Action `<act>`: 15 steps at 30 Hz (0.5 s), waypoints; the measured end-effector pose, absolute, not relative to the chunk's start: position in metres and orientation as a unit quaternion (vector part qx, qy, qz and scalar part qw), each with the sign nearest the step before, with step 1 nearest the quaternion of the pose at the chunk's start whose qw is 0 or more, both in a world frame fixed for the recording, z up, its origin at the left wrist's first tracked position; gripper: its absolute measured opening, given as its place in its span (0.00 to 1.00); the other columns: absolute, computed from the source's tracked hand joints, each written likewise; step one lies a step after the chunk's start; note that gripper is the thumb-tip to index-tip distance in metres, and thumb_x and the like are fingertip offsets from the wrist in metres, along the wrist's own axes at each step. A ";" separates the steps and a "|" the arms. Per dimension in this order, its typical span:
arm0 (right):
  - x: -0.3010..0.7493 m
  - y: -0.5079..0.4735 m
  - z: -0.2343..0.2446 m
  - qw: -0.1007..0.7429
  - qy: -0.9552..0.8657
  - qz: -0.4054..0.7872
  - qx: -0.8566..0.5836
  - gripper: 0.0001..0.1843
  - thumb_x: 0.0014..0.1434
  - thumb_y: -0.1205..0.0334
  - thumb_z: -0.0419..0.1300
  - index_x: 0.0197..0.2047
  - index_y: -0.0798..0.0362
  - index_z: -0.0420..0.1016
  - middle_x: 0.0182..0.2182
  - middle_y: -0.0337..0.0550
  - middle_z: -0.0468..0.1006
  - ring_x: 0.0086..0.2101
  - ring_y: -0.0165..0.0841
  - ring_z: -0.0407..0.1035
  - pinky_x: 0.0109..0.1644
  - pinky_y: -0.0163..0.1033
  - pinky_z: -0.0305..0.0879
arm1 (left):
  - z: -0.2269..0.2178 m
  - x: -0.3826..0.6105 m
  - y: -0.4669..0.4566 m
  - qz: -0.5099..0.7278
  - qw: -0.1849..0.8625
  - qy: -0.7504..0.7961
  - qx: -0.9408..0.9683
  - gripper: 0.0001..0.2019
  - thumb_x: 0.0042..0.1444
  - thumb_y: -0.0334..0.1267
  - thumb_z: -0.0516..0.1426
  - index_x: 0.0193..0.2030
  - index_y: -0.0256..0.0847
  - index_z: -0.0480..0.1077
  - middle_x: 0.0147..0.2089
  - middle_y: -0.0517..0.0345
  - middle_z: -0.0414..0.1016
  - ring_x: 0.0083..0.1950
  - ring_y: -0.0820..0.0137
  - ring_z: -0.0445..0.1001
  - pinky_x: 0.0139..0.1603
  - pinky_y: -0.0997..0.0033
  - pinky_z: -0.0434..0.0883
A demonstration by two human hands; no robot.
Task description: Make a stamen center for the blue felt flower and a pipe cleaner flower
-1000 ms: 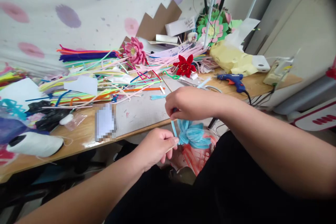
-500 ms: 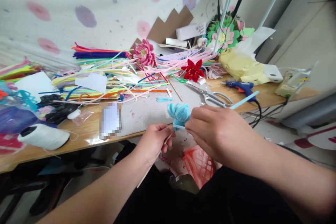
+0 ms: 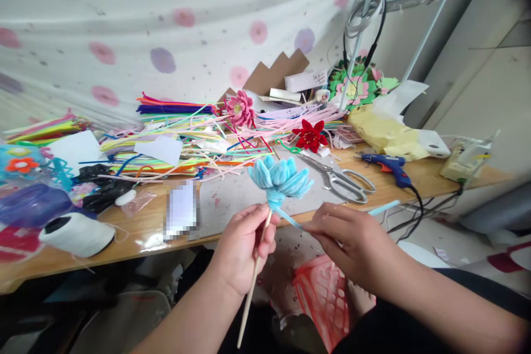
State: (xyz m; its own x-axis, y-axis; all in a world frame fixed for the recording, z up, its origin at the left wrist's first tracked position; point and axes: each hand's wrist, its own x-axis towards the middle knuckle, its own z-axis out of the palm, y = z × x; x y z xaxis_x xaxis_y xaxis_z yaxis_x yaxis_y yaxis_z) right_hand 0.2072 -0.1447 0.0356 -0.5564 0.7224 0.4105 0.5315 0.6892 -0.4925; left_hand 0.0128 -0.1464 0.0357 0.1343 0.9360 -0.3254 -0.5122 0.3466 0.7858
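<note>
A light-blue fuzzy flower (image 3: 280, 177) tops a thin wooden stick (image 3: 249, 304), above the table's front edge. My left hand (image 3: 249, 238) is closed around the stick just under the bloom. From the flower's wrapped base a light-blue pipe cleaner (image 3: 292, 218) runs rightward, and my right hand (image 3: 348, 232) pinches it between thumb and fingers. Its far end sticks out beyond that hand. Steel scissors (image 3: 340, 180) lie on a grey board (image 3: 219, 193) behind my right hand.
Pipe cleaners (image 3: 166, 108) in many colours lie along the back with a pink flower (image 3: 239, 108) and a red flower (image 3: 310, 136). A blue glue gun (image 3: 385, 166) lies right. A white thread spool (image 3: 78, 234) sits left. A red basket (image 3: 323, 293) is below.
The flower now stands more upright and in fuller view, with more of the stick showing. My right hand has moved right and down from the bloom, drawing the pipe cleaner out. The view has tilted up.
</note>
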 end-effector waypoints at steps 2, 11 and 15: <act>0.206 -0.140 0.033 0.316 -0.857 0.196 -0.357 0.13 0.57 0.75 0.52 0.39 0.52 0.74 0.31 0.41 0.72 0.31 0.30 0.67 0.35 0.35 0.61 | 0.038 0.013 -0.149 0.508 0.724 0.401 0.237 0.11 0.53 0.37 0.57 0.24 0.33 0.70 0.14 0.64 0.64 0.10 0.86 0.55 0.15 0.82 0.47; 0.199 -0.134 0.025 0.368 -0.833 0.267 -0.316 0.09 0.56 0.75 0.54 0.35 0.54 0.73 0.30 0.41 0.72 0.31 0.27 0.68 0.35 0.32 0.62 | 0.044 0.014 -0.155 0.530 0.721 0.381 0.233 0.13 0.56 0.37 0.55 0.24 0.33 0.70 0.13 0.64 0.64 0.10 0.86 0.55 0.16 0.82 0.47; 0.195 -0.130 0.023 0.381 -0.824 0.262 -0.328 0.08 0.55 0.76 0.55 0.33 0.55 0.72 0.29 0.41 0.73 0.31 0.27 0.67 0.35 0.32 0.62 | 0.045 0.014 -0.159 0.520 0.731 0.371 0.240 0.13 0.56 0.37 0.55 0.24 0.32 0.70 0.13 0.63 0.64 0.10 0.85 0.56 0.16 0.81 0.45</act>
State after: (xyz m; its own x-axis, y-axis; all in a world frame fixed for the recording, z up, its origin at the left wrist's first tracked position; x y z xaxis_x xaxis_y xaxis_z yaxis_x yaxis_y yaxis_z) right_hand 0.1955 -0.1305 0.0230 -0.4948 0.7404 0.4549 0.3412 0.6470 -0.6819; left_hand 0.0137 -0.1591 0.0450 0.1845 0.9379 -0.2938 -0.5822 0.3451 0.7361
